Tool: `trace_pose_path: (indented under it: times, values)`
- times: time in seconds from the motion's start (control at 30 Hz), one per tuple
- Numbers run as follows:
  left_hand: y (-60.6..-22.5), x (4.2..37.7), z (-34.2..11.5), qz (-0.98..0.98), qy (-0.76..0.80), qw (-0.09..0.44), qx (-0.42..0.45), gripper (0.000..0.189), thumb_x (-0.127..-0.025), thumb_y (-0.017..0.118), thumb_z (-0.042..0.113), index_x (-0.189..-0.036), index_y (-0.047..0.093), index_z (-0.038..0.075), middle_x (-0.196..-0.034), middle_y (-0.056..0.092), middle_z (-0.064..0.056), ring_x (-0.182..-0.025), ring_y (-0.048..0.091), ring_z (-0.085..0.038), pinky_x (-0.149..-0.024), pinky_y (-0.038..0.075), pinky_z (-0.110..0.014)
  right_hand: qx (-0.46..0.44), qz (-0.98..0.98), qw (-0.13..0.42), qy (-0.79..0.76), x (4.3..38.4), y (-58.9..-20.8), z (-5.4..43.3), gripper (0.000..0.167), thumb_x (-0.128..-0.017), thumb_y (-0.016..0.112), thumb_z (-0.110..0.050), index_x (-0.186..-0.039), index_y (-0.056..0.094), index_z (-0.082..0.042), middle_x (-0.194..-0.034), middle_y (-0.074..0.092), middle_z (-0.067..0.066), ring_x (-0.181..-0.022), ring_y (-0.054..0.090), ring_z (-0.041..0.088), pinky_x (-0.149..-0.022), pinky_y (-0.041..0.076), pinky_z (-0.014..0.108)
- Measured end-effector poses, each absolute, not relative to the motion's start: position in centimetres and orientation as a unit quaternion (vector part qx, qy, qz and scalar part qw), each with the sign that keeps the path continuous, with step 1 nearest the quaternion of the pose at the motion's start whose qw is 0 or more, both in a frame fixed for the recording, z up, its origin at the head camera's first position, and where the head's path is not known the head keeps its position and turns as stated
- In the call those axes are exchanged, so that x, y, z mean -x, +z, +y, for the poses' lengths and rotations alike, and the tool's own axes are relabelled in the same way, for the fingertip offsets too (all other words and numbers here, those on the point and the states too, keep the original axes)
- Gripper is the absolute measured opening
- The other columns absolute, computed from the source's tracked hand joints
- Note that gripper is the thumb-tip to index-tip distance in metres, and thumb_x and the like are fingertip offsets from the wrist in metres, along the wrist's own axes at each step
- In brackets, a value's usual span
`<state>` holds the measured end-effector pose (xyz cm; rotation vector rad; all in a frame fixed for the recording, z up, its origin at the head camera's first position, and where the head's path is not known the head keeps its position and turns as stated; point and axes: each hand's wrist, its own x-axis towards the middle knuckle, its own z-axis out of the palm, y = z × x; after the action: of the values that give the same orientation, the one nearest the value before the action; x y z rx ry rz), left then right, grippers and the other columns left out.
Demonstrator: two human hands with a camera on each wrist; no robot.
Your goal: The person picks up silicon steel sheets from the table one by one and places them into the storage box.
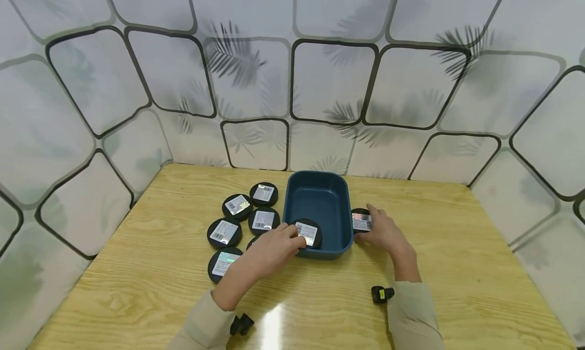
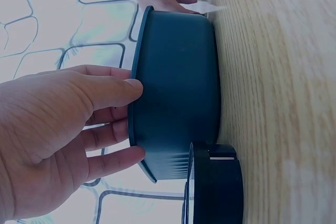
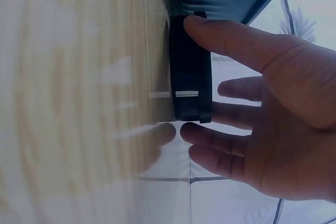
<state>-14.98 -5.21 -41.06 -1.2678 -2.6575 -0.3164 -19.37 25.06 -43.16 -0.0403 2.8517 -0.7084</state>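
Observation:
My left hand [image 1: 280, 246] is at the left rim of a dark blue plastic bin [image 1: 292, 197]. In the left wrist view its thumb lies over the rim and some fingertips pass behind it. A black round case with a silvery label [image 1: 307, 229] appears inside the bin beside these fingers; the bin wall hides it from the left wrist view. At the bin's right side, my right hand [image 1: 386, 231] holds another black round case [image 3: 189, 69] low at the tabletop, thumb on its near edge and fingers around the far side.
Several labelled black round cases [image 1: 224, 232] lie on the wooden table [image 1: 137, 289] left of the bin, some partly behind the left forearm. A patterned wall covering [image 1: 256, 144] stands directly behind the table. Small black devices [image 1: 378, 294] sit at both wrists.

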Motion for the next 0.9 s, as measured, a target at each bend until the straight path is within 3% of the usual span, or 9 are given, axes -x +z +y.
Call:
trace_pose_path:
  times: [0.4,0.9]
  values:
    - [-41.1,14.99,-5.35,-0.891,-0.107,0.097,0.43,0.01,-0.093,0.07,0.012,-0.097,0.067,0.02,-0.091,0.058,0.002,-0.081,0.051,-0.014,-0.069,0.048,-0.024,0.001,0.961,0.098,-0.258,19.34,-43.08,25.3,0.098,-0.082,0.081,-0.025,-0.148,0.021,0.015,-0.141,0.036,0.039,-0.122,0.047,0.048,-0.103,0.04,0.059]
    - [-40.98,14.99,-5.32,-0.891,-0.108,0.094,0.43,0.01,-0.093,0.07,0.011,-0.097,0.067,0.02,-0.091,0.058,0.002,-0.08,0.05,-0.014,-0.069,0.047,-0.024,-0.008,0.956,0.087,-0.28,19.1,-42.66,25.88,0.102,-0.08,0.081,-0.029,-0.148,0.02,0.016,-0.141,0.036,0.04,-0.12,0.048,0.047,-0.1,0.04,0.059]
